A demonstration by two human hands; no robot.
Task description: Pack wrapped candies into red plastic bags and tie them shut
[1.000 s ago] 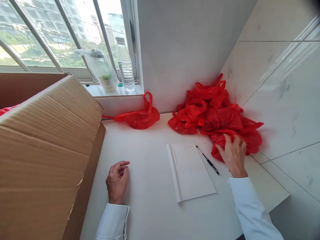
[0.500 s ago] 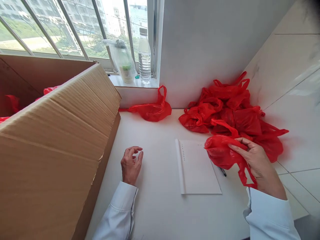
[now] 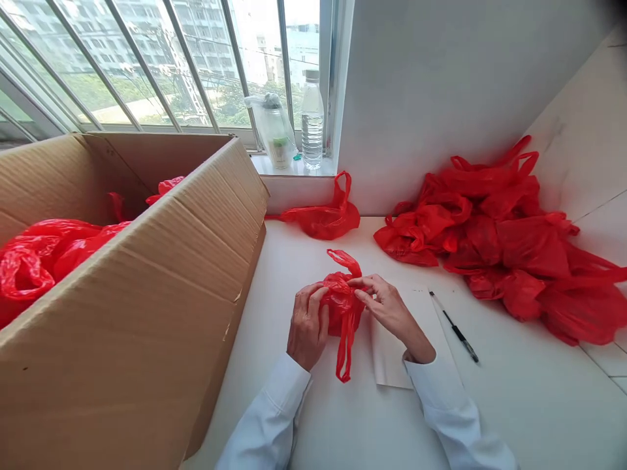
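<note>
Both my hands hold one small red plastic bag (image 3: 343,301) above the white counter (image 3: 343,418), over the left edge of a white notepad (image 3: 392,352). My left hand (image 3: 307,325) grips the bag's left side with curled fingers. My right hand (image 3: 386,307) pinches its top right. One handle loop of the bag sticks up and another dangles down. A pile of red bags (image 3: 504,235) lies at the right against the tiled wall. A black pen (image 3: 455,334) lies right of the notepad.
A large open cardboard box (image 3: 147,287) with red bags (image 3: 49,251) inside fills the left. One red bag (image 3: 323,219) lies below the window sill. A water bottle (image 3: 312,124) and a clear bag with a jar (image 3: 274,130) stand on the sill.
My right hand has carried the red bag from the pile leftward over the notepad. My left hand has risen from the counter and gripped the bag. The view has swung left.
</note>
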